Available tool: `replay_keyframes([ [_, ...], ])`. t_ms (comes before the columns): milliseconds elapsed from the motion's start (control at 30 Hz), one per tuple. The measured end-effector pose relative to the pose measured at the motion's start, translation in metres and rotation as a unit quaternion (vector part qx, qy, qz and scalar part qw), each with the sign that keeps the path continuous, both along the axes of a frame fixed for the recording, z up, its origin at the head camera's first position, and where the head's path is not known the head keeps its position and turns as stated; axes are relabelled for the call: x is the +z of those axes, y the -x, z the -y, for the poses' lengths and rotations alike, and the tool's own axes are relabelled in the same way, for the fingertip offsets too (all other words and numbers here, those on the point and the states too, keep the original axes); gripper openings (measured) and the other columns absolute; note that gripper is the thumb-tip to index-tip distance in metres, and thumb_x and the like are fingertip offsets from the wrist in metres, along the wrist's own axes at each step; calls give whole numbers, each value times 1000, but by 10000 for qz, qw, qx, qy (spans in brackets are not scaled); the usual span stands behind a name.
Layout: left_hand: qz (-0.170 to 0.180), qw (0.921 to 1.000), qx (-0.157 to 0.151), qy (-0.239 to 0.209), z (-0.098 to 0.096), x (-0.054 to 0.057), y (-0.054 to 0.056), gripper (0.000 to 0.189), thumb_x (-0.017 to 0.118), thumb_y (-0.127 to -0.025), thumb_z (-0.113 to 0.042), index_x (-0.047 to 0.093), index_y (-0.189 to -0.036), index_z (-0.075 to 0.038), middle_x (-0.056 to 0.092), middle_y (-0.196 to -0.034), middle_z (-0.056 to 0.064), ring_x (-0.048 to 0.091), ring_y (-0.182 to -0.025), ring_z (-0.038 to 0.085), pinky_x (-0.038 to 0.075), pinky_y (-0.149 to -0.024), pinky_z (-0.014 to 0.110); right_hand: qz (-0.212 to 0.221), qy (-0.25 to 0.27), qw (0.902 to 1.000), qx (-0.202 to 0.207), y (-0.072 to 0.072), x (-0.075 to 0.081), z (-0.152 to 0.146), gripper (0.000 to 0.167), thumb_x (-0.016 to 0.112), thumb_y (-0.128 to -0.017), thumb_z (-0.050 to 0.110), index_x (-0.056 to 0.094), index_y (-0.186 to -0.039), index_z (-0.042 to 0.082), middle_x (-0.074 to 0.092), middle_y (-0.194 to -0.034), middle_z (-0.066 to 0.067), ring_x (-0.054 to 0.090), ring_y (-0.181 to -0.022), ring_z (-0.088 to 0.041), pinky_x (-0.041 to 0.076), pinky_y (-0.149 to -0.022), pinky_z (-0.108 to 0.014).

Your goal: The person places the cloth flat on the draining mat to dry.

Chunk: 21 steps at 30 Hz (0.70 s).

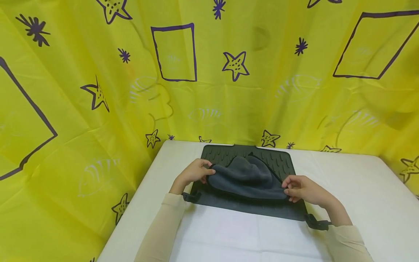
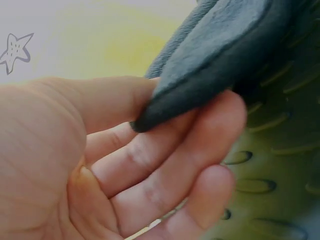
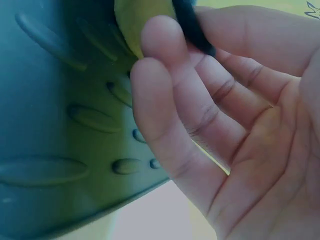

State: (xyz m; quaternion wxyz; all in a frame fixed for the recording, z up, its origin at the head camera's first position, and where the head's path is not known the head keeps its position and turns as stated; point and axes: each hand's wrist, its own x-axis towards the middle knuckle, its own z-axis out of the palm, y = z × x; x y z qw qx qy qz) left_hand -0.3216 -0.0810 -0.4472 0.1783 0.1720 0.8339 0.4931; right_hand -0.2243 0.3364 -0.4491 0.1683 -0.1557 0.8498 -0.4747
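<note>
A dark grey, soft fabric piece with black edging (image 1: 243,176) is held up by its two ends over a dark ridged mat (image 1: 248,208). Its middle bulges upward in folds, and its exact kind does not show. My left hand (image 1: 195,171) pinches the left end between thumb and fingers; in the left wrist view, the fabric's seamed corner (image 2: 200,70) sits under the thumb. On the other side, my right hand (image 1: 306,189) pinches the right end. The right wrist view shows only a dark bit of fabric edge (image 3: 192,25) between thumb and fingers.
The mat lies on a table with a white cover (image 1: 229,233), toward its far edge. A yellow curtain (image 1: 209,102) with dark stars and outlined frames hangs behind the table and along its left side. Black straps (image 1: 316,222) circle both wrists.
</note>
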Motion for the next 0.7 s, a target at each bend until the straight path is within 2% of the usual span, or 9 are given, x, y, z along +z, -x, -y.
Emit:
replay_keyframes([
  [167, 34, 9996, -254, 153, 7, 0, 1, 13, 72, -95, -17, 71, -101, -5, 70, -74, 3, 66, -54, 18, 58, -59, 34, -6, -7, 10000, 58, -2, 3, -2, 18, 63, -99, 9, 60, -110, -5, 62, -85, -10, 65, -76, -18, 59, -71, -32],
  [333, 126, 9982, -435, 387, 11, 1, 0, 11, 73, -94, -16, 70, -98, -6, 68, -68, 3, 69, -55, 20, 57, -58, 33, 64, 61, 9995, 294, -4, 4, -3, 16, 63, -99, 8, 61, -106, -6, 63, -81, -5, 64, -72, -19, 58, -69, -33],
  [567, 182, 9936, -749, 825, 11, 2, -4, 14, 74, -94, -15, 69, -98, -3, 68, -68, 5, 66, -52, 14, 57, -58, 31, 150, 70, 9973, 713, -3, -1, -2, 13, 61, -100, 6, 61, -104, -6, 64, -80, -4, 66, -69, -18, 57, -66, -33],
  [700, 99, 9915, -790, 1032, 9, 0, -5, 13, 74, -94, -16, 71, -97, -4, 68, -66, 5, 64, -51, 12, 56, -57, 29, 76, 7, 9968, 791, -3, -1, 1, 13, 59, -100, 5, 62, -105, -6, 65, -84, -5, 65, -72, -17, 56, -66, -31],
])
